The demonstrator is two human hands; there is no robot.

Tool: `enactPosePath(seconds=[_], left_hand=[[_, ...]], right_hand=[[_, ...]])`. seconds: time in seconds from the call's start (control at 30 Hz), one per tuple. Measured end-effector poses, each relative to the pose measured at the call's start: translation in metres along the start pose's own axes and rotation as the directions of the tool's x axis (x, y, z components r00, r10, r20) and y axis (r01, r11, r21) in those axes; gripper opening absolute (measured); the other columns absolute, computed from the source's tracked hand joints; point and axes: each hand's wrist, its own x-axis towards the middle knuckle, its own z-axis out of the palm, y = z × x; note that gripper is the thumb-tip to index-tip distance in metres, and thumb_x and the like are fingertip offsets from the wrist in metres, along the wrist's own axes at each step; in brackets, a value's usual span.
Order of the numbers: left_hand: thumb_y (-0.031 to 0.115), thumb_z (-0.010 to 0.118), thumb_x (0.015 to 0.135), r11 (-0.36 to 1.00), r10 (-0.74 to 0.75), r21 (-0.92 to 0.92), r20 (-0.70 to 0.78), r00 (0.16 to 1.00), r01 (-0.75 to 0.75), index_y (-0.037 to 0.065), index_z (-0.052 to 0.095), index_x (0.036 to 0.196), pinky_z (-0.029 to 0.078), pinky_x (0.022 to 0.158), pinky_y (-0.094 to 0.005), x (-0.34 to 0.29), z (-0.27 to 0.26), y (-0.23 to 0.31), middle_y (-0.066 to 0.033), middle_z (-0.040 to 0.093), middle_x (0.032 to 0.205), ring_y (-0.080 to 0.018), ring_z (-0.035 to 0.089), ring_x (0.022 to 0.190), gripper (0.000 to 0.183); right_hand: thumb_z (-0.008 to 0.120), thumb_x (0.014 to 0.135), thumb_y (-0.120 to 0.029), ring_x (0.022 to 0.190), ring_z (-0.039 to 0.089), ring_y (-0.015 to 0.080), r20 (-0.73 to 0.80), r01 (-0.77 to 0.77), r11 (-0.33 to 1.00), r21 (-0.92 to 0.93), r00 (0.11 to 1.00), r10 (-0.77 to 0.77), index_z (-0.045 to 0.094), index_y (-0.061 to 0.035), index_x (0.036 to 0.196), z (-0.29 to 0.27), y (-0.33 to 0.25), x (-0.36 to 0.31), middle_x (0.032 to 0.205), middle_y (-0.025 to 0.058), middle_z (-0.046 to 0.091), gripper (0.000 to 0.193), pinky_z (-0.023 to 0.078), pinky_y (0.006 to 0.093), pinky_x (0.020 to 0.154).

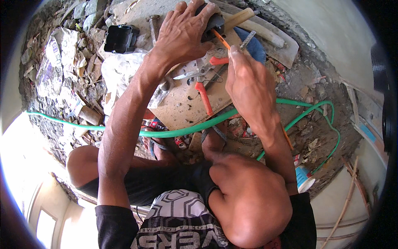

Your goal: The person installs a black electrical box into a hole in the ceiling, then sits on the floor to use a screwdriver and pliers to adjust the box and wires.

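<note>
My left hand [182, 35] is closed over a dark grey, box-like piece [216, 23] near the far side of a wooden board [174, 112]. Between the fingers of my right hand [251, 83] is a thin orange stick [220, 38], its far end touching or close to the dark piece. Another orange length [286, 139] shows past my right wrist; whether it belongs to the same stick I cannot tell. Just below my hands lie a knife-like blade [186, 76] and a tool with red-orange handles [204, 98]. To the left stands an open black square box [120, 39].
A green hose [178, 132] crosses in front of the board and loops to the right. A hammer [154, 28] and a wooden handle [239, 18] lie at the far side. Clear plastic bags [122, 72] and rubble are on the left. A white-and-blue tub [304, 180] sits at the right.
</note>
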Motion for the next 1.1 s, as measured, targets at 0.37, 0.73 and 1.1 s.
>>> enactPosePath(seconds=[0.37, 0.73, 1.1], left_hand=[[0.027, 0.079, 0.076, 0.999, -0.024, -0.026, 0.028, 0.999, 0.024, 0.008, 0.046, 0.139, 0.042, 0.104, -0.0505, -0.003, 0.001, 0.000, -0.0202, 0.049, 0.133, -0.0428, 0.051, 0.122, 0.074], [0.027, 0.079, 0.077, 0.997, -0.072, -0.024, 0.114, 0.991, 0.076, 0.007, 0.043, 0.144, 0.039, 0.109, -0.0531, -0.001, -0.010, 0.005, -0.0246, 0.046, 0.142, -0.0475, 0.048, 0.129, 0.078], [0.029, 0.078, 0.080, 0.997, -0.076, -0.003, 0.100, 0.992, 0.077, 0.006, 0.042, 0.147, 0.036, 0.113, -0.0537, -0.001, -0.002, 0.000, -0.0269, 0.043, 0.148, -0.0504, 0.044, 0.133, 0.079]], right_hand=[[0.063, 0.088, -0.004, 0.077, 0.073, 0.0401, -0.010, 0.003, 1.000, 0.028, 1.000, -0.002, 0.061, 0.0087, 0.122, 0.006, -0.001, 0.005, 0.087, 0.0240, 0.072, 0.037, 0.060, 0.0466, 0.066], [0.062, 0.091, -0.002, 0.082, 0.073, 0.0427, -0.038, 0.001, 0.995, 0.104, 0.999, 0.003, 0.063, 0.0102, 0.118, 0.003, -0.001, 0.006, 0.091, 0.0262, 0.072, 0.030, 0.060, 0.0469, 0.068], [0.062, 0.090, -0.002, 0.081, 0.073, 0.0419, -0.010, 0.009, 0.993, 0.115, 1.000, -0.008, 0.060, 0.0089, 0.123, 0.005, 0.000, -0.001, 0.092, 0.0257, 0.071, 0.035, 0.061, 0.0466, 0.067]])
